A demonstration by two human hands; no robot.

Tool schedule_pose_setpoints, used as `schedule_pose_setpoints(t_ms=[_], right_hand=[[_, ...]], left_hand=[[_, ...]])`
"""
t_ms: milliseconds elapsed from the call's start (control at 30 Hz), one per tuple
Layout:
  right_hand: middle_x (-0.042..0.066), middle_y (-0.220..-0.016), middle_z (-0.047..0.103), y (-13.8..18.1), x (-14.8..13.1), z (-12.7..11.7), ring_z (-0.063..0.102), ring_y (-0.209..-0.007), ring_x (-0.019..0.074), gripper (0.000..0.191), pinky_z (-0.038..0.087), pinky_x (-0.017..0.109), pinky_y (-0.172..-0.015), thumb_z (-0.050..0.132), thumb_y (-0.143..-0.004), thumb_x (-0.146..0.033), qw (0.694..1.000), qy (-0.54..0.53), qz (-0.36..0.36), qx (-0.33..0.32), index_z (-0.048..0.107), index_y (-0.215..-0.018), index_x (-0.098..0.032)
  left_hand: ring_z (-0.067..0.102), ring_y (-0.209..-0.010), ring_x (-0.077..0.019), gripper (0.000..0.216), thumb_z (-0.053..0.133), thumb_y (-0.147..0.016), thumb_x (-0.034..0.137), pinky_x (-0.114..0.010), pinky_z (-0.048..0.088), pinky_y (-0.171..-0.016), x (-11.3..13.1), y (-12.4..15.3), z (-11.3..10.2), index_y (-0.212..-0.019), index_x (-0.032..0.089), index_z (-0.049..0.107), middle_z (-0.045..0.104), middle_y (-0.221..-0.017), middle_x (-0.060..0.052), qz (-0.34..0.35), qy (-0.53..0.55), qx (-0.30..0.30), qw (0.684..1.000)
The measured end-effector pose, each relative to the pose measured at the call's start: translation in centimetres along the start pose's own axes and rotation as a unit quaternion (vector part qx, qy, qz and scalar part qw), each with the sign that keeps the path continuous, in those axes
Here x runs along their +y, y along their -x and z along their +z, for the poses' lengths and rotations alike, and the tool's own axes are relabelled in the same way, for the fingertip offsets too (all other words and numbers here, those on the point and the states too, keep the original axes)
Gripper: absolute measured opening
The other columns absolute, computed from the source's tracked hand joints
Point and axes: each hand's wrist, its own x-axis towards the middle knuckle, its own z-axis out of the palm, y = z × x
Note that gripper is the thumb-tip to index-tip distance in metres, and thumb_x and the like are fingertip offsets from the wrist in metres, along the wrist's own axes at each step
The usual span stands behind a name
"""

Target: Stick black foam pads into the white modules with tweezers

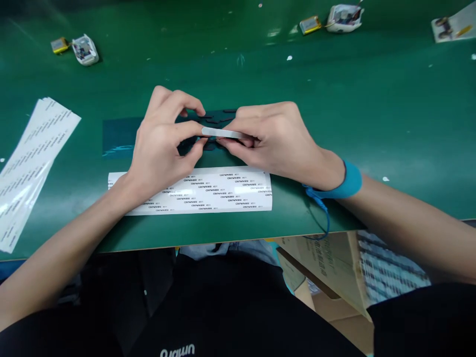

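Observation:
My right hand (275, 141) is closed around silver tweezers (223, 133), whose tips point left. My left hand (163, 144) pinches thumb and fingers together at the tweezer tips, over a dark teal sheet (119, 136) carrying small black oval pieces (223, 119). What sits between the fingertips is too small to make out. A blue wrist strap (349, 181) with a coiled cord is on my right wrist. A white printed liner strip (223, 191) lies just in front of both hands.
A stack of white printed strips (29, 158) lies at the left. Small white devices with yellow battery packs sit at the far left (84, 49) and far right (344, 17). The green bench edge (223, 238) runs close to me; cardboard boxes (334, 267) stand below right.

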Motion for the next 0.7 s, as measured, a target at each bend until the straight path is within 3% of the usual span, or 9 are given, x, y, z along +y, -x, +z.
schedule_pose_setpoints(t_ms=[100,300,600,700], right_hand=[[0.0,-0.069,0.058,-0.2,-0.16,-0.28,0.055,-0.063,0.0175,0.023,0.041,0.037,-0.061,0.061,-0.104,-0.024,0.999,-0.009,0.022,-0.021,0.07,-0.083,-0.025],[0.001,-0.07,0.061,-0.5,-0.7,-0.87,0.055,-0.063,0.0179,0.024,0.04,0.038,-0.059,0.064,-0.098,-0.019,0.998,0.008,0.041,-0.045,0.069,-0.075,-0.024],[0.001,-0.069,0.063,0.08,-0.31,-0.31,0.055,-0.06,0.0194,0.023,0.042,0.038,-0.057,0.057,-0.099,-0.022,0.999,0.045,0.017,-0.009,0.078,-0.096,-0.028],[0.001,-0.072,0.065,0.16,-0.28,-0.41,0.056,-0.061,0.0196,0.023,0.043,0.038,-0.059,0.057,-0.1,-0.022,0.999,0.035,0.012,-0.008,0.079,-0.102,-0.028]], left_hand=[[0.062,-0.107,-0.0362,0.017,0.069,-0.095,0.021,-0.053,0.051,-0.073,-0.02,0.2,0.22,-0.083,0.028,0.077,0.076,-0.122,-0.007,0.017,-0.019,-0.005,1.0],[0.062,-0.111,-0.0374,0.017,0.065,-0.095,0.02,-0.057,0.052,-0.079,0.18,0.43,0.3,-0.092,0.03,0.079,0.076,-0.124,-0.006,0.026,-0.037,-0.027,0.999],[0.062,-0.115,-0.039,0.017,0.066,-0.092,0.022,-0.061,0.054,-0.086,0.54,0.15,0.26,-0.083,0.03,0.078,0.076,-0.123,-0.007,-0.023,0.013,-0.054,0.998],[0.064,-0.11,-0.0374,0.018,0.064,-0.092,0.02,-0.056,0.055,-0.077,0.33,0.19,0.46,-0.085,0.028,0.079,0.077,-0.121,-0.007,0.013,-0.024,-0.041,0.999]])
